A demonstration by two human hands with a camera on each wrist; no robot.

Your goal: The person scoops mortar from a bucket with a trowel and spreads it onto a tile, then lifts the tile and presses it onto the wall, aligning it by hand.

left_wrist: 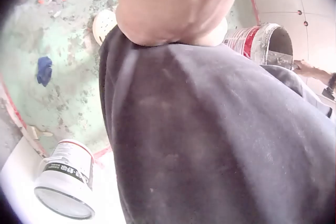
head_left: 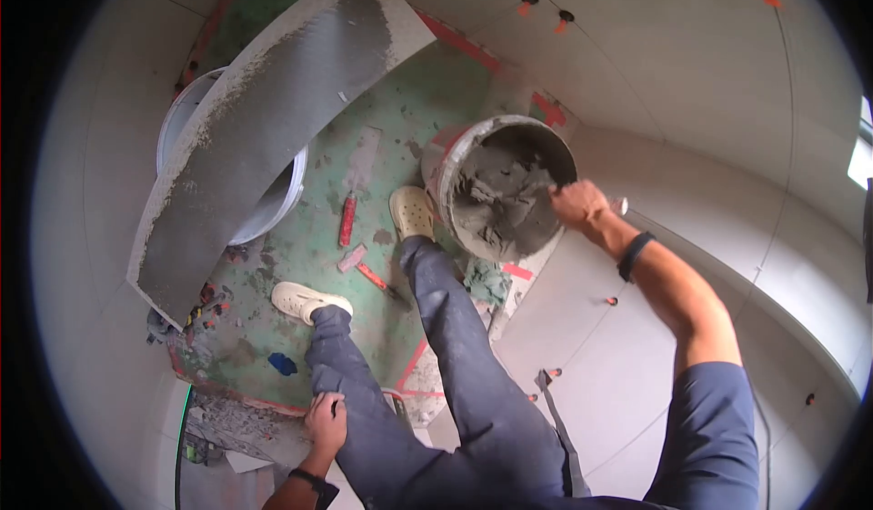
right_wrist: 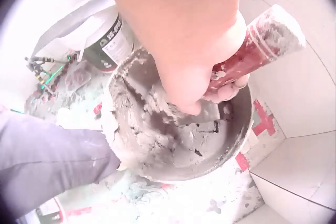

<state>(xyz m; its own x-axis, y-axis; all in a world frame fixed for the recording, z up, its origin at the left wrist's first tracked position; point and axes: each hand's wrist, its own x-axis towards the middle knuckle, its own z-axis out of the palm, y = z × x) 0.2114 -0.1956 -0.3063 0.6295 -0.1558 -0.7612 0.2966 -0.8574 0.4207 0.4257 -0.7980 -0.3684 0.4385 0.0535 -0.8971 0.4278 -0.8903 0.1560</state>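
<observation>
My right hand reaches into the mouth of a mortar bucket and grips a trowel by its red, mortar-smeared handle. The trowel's blade is down in the bucket, partly hidden by the hand. Thick grey mortar lies in lumps inside and coats the wall. My left hand rests on the trousers near the left knee and holds nothing. At the upper left, a long tile spread with grey mortar lies across white buckets, its edges bare in places.
Between tile and mortar bucket, a red-handled tool and a hammer lie on the green, stained floor. A blue scrap is farther left. Tiled walls with orange-and-black clips surround the spot. A crumpled cloth sits beside the mortar bucket.
</observation>
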